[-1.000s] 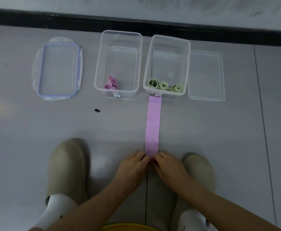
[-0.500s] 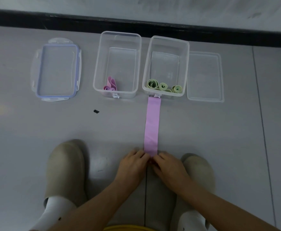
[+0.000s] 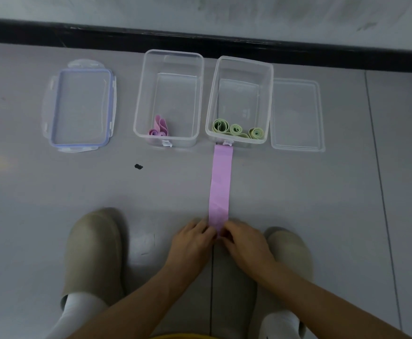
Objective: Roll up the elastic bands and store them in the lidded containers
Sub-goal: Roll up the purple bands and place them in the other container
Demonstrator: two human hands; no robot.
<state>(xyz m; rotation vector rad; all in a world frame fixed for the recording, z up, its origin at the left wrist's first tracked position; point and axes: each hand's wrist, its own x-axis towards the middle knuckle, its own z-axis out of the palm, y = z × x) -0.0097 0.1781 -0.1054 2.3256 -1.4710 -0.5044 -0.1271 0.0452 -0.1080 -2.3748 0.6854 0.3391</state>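
- The left hand [image 3: 192, 241] and the right hand [image 3: 244, 243] are meeting at the near end of the pink elastic band [image 3: 220, 182]. Each is pinching it with curled fingertips, and the fingers are hiding how many turns are already made.
- The band is lying flat and straight on the floor [image 3: 53, 192], running away from the hands. Its far end is reaching the front wall of the right container [image 3: 212, 99]; whether it is touching the wall I cannot tell.
- As I judge it, the roll is only just beginning. The hands should be keeping both edges level as they turn the end over, so the coil is not coning off to one side.
- They should also be keeping light tension, so the coil is winding tight.
- The stretchy material is likely springing open once let go, so one hand should be pinching the finished coil while carrying it.
- The left container [image 3: 140, 101] is holding one pink roll [image 3: 158, 128] at its near end, and the right one is holding green rolls [image 3: 236, 130]. Going by colour, this band is probably heading for the left container.
- Both lids are lying off. The blue-sealed lid [image 3: 81, 106] is sitting left of the containers, and the clear lid [image 3: 296, 113] is sitting just beside the right one.
- A small white tag [image 3: 167, 143] is showing at each container's front, with any print too small to read. The moulded marks [image 3: 246, 112] in the right container's base are not reading either, so no brand is coming through.
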